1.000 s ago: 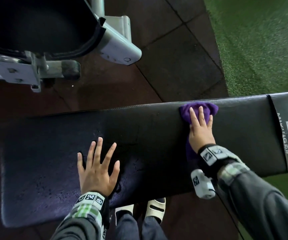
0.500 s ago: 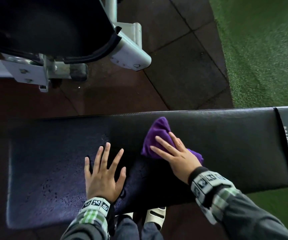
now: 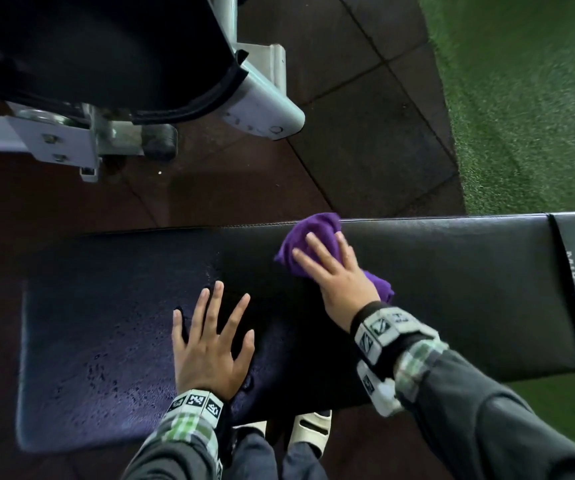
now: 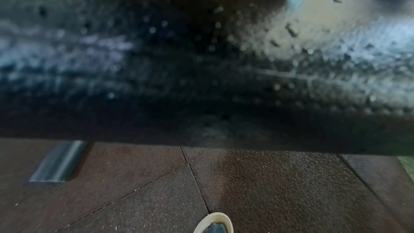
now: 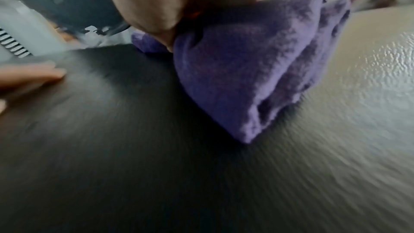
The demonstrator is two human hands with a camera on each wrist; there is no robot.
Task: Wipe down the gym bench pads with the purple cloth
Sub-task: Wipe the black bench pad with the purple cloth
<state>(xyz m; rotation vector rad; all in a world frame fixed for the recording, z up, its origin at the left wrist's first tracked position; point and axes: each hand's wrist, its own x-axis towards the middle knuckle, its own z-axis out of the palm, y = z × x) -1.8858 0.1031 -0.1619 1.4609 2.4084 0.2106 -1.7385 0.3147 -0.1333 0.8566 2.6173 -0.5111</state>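
A long black gym bench pad [image 3: 452,289] runs across the head view. Its left part [image 3: 99,323] is wet with droplets. The bunched purple cloth [image 3: 310,233] lies on the pad near its far edge, and my right hand [image 3: 334,271] presses it down with straight fingers. In the right wrist view the cloth [image 5: 246,70] sits under my palm on the pad [image 5: 156,166]. My left hand [image 3: 210,344] lies flat with spread fingers on the wet pad near the front edge. The left wrist view shows the wet pad [image 4: 201,68] up close.
Another bench with a black pad [image 3: 89,46] and white metal frame [image 3: 255,98] stands beyond, on dark rubber floor tiles [image 3: 348,133]. Green turf [image 3: 521,98] lies to the right. My feet in white sandals [image 3: 310,431] are under the pad's front edge.
My right hand swept the cloth left along the pad, then back right and toward the far edge. The left hand stayed flat in place.
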